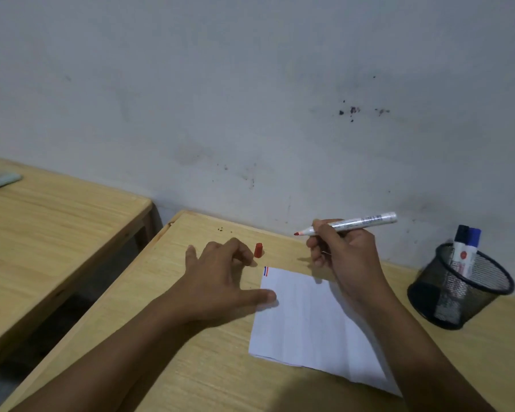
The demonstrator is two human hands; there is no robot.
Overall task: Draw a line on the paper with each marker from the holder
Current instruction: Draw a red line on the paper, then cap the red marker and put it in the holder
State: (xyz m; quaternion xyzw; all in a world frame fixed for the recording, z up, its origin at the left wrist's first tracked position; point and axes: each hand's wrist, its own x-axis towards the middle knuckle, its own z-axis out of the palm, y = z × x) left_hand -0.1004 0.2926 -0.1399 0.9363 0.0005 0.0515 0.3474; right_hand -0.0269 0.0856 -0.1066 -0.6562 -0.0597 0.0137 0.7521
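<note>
A white sheet of paper (306, 319) lies on the wooden desk (191, 367), with short blue and red lines (266, 271) at its far left corner. My right hand (345, 257) holds an uncapped red marker (357, 223) above the paper's far edge, tip pointing left. Its red cap (258, 250) stands on the desk just beyond the paper. My left hand (220, 278) rests flat with fingers apart, thumb on the paper's left edge, fingertips close to the cap. A black mesh holder (455, 289) at the right holds two markers, one black-capped (462, 233) and one blue-capped (474, 236).
A grey stained wall (250, 99) rises right behind the desk. A second wooden table (42, 233) stands to the left across a narrow gap, with a pale flat object (0, 181) at its far left edge.
</note>
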